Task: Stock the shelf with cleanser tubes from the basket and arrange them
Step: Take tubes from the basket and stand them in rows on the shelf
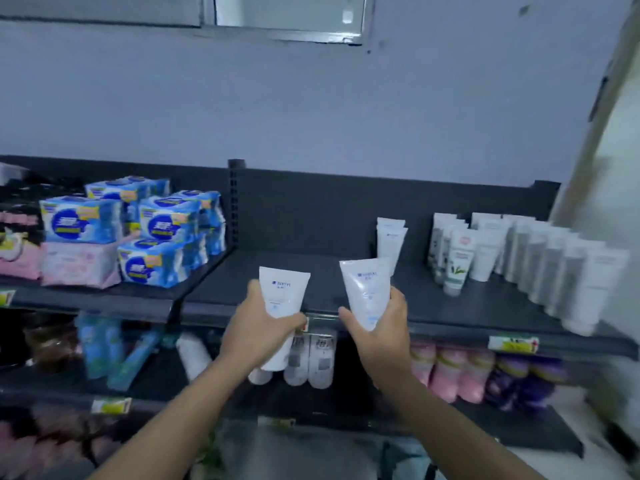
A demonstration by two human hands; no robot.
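Note:
My left hand [258, 332] grips a white cleanser tube [283, 292] held cap down, in front of the dark top shelf [242, 289]. My right hand [382, 336] grips a second white tube [367, 289], tilted slightly left. Both tubes hover at the shelf's front edge. Two matching white tubes [390, 239] stand at the back of the shelf, just behind the right-hand tube. No basket can be made out.
Rows of white tubes [540, 265] and green-labelled tubes [457, 261] fill the shelf's right part. Blue and pink packs [149, 237] are stacked on the left section. Bottles and pink and purple pouches [457, 368] sit on the shelf below. A black upright post [235, 202] divides the sections.

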